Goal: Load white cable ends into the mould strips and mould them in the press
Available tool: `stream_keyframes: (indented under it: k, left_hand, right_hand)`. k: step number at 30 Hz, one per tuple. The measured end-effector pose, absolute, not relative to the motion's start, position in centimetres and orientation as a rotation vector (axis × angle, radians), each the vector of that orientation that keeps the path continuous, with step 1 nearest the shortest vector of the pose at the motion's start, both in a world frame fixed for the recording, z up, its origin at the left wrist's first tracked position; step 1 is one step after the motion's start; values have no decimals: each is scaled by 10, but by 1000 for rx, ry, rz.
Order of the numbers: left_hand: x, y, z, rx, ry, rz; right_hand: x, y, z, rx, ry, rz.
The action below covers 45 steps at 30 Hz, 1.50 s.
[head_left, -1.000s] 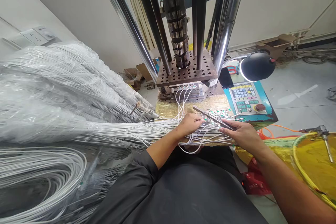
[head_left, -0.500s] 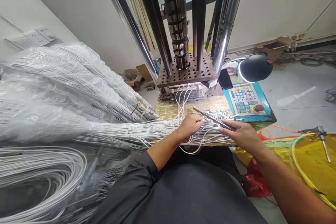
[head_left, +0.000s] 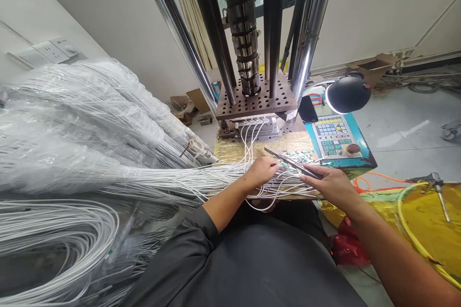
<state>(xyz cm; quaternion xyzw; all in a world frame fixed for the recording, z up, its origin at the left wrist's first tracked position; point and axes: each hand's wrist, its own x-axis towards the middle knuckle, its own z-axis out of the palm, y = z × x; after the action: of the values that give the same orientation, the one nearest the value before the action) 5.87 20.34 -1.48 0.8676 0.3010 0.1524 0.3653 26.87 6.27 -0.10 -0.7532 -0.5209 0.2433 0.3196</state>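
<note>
My left hand (head_left: 263,171) is closed in a pinch over a bundle of white cables (head_left: 173,178). A green-tipped cable end shows at its fingertips, and I take it to be the pinched one. Between thumb and fingers my right hand (head_left: 329,182) grips a long, narrow metal bar (head_left: 288,160). The bar slants up and left, its far end just above my left fingertips. Around it lie many cable ends with small green tips (head_left: 304,157). Behind, several white cables (head_left: 248,141) run into a metal mould (head_left: 257,125) under the press plate (head_left: 257,100).
A vertical press with chrome columns (head_left: 306,62) stands ahead. To its right are a black lamp (head_left: 348,96) and a control panel (head_left: 333,136). Plastic-wrapped cable bundles (head_left: 72,120) and a cable coil (head_left: 97,230) fill the left. A yellow container (head_left: 432,220) holds an air gun's nozzle at right.
The camera view has shifted very slightly. Both hands, the bar and the cables look almost the same as before.
</note>
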Motion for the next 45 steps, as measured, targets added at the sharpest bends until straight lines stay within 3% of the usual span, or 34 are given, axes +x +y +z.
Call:
stream_keyframes:
  k: [11,17,24,32,45]
  left_hand:
    - [53,219,-24,1845,1116,625]
    - [58,223,-24,1906,919,581]
    - [68,223,-26,1337,1111,833]
    - [65,226,-24,2135,779,707]
    - [63,234,-22,2189,746,511]
  right_hand:
    - [268,60,-4,-1958,-1272,654]
    - [274,60,-13,-1960,-1254,661]
    - [280,58,-19,-2059,-1228,645]
    - [281,61,-21,-2033,-1231,633]
    - [275,62,-19,-2013,-1183,681]
